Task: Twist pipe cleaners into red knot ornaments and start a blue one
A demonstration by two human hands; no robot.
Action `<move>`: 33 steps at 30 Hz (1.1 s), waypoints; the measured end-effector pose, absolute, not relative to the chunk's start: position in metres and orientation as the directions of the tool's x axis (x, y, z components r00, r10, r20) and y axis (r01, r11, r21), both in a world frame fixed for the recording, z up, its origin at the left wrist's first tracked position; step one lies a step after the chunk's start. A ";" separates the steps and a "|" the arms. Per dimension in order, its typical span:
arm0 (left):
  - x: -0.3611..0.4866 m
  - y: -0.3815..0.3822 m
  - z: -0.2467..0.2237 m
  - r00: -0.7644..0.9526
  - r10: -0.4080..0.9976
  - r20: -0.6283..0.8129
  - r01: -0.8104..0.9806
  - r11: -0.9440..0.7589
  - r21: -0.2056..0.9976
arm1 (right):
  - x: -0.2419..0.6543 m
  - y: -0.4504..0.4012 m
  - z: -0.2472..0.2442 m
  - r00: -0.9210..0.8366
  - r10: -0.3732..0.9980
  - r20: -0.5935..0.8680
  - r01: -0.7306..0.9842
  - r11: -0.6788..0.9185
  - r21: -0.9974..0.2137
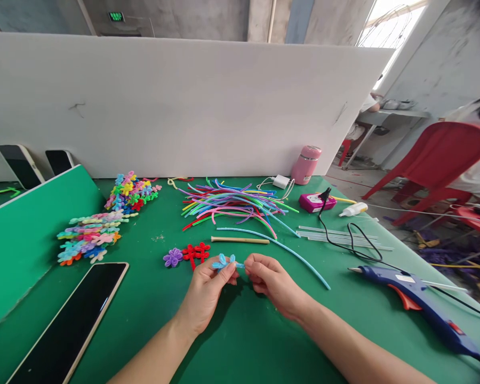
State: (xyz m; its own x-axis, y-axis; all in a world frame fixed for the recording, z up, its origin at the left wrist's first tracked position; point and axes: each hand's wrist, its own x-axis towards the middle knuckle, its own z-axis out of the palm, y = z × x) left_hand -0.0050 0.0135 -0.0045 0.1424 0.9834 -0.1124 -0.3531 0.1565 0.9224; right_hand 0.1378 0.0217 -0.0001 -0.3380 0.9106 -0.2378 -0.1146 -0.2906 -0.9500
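A light blue pipe cleaner [223, 262], bent into petal-like loops, is pinched between the thumb and fingers of my left hand [210, 285]. My right hand [270, 280] is closed at its right end, fingertips pinching the short blue tail. Just beyond my left hand lie a red pipe cleaner flower pair [195, 253] and a purple flower [173, 257]. A straight light blue pipe cleaner [300, 257] curves across the table behind my right hand. Near it rests a thin beige stick [240, 240].
Loose coloured pipe cleaners [232, 201] are heaped at the back. Finished flowers [90, 234] pile up at left, near a dark-screened tablet [70, 325]. On the right are a blue glue gun [416, 298], its cable, clear glue sticks [340, 236] and a pink bottle [306, 165].
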 end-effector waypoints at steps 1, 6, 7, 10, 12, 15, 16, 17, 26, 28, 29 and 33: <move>-0.005 0.013 -0.005 0.141 0.984 -0.113 -0.339 0.155 0.928 | 0.138 0.022 0.000 -0.355 0.897 -0.265 -0.172 -0.341 -0.924; -0.006 0.014 -0.002 0.158 0.977 -0.142 -0.361 0.191 0.913 | 0.138 0.022 0.000 -0.360 0.899 -0.251 -0.192 -0.334 -0.923; -0.006 0.014 -0.001 0.171 0.973 -0.156 -0.387 0.212 0.898 | 0.139 0.022 -0.001 -0.347 0.913 -0.214 -0.141 -0.277 -0.951; -0.006 0.015 0.002 0.242 0.952 -0.189 -0.450 0.282 0.847 | 0.139 0.021 -0.001 -0.323 0.941 -0.097 -0.001 -0.103 -0.995; -0.007 0.015 0.003 0.277 0.940 -0.199 -0.458 0.311 0.833 | 0.140 0.019 -0.001 -0.338 0.940 -0.052 0.046 -0.039 -0.998; -0.009 0.015 0.004 0.297 0.933 -0.201 -0.423 0.317 0.849 | 0.139 0.018 -0.002 -0.370 0.929 -0.002 0.081 0.030 -0.996; -0.009 0.014 0.004 0.302 0.933 -0.197 -0.407 0.313 0.858 | 0.139 0.017 -0.002 -0.376 0.927 0.009 0.089 0.045 -0.995; -0.009 0.014 0.004 0.304 0.933 -0.194 -0.395 0.308 0.865 | 0.139 0.017 -0.002 -0.378 0.926 0.016 0.099 0.057 -0.993; -0.008 0.018 -0.002 0.204 0.948 -0.246 -0.520 0.317 0.793 | 0.145 0.016 -0.002 -0.283 0.884 0.373 0.365 0.458 -0.810; -0.009 0.018 -0.003 0.215 0.943 -0.254 -0.556 0.332 0.762 | 0.147 0.016 -0.003 -0.312 0.797 0.517 0.455 0.604 -0.655; -0.009 0.018 -0.003 0.225 0.939 -0.259 -0.565 0.342 0.751 | 0.147 0.016 -0.004 -0.337 0.748 0.572 0.499 0.657 -0.565; -0.008 0.016 0.000 0.264 0.920 -0.290 -0.587 0.392 0.708 | 0.148 0.017 -0.003 -0.413 0.604 0.682 0.611 0.739 -0.284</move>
State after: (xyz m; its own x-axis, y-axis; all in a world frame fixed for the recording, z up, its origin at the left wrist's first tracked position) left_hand -0.0080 0.0162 -0.0004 0.2641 0.9198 -0.2901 -0.5869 0.3919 0.7084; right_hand 0.1478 0.0167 -0.0035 -0.4131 0.6037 0.6818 0.6106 0.7391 -0.2844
